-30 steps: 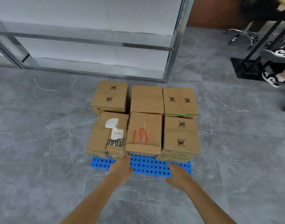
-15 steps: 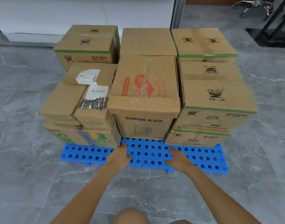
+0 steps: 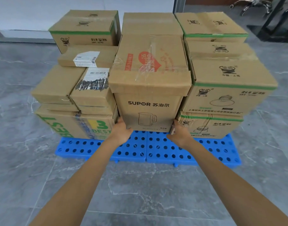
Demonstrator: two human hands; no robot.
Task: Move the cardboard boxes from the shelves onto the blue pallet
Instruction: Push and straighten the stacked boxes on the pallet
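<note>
A blue perforated pallet [image 3: 156, 150] lies on the grey floor, stacked with several cardboard boxes. At the front centre stands a tall SUPOR box [image 3: 149, 101] with a kettle drawing. My left hand [image 3: 122, 132] grips its lower left corner. At the lower right corner, my right hand [image 3: 180, 134] grips the box as well. A green-lettered box [image 3: 71, 124] sits to the left under smaller labelled boxes [image 3: 89, 88]. Green-taped boxes [image 3: 226, 90] are stacked to the right.
A white wall panel and the metal shelf frame [image 3: 179, 5] run behind the stack. A chair base [image 3: 254, 5] and a black stand [image 3: 273, 22] are at the far right. Grey tiled floor surrounds the pallet.
The view came closer and lower to the stack. Both hands rose from the pallet's front edge to the bottom corners of the SUPOR box and took hold.
</note>
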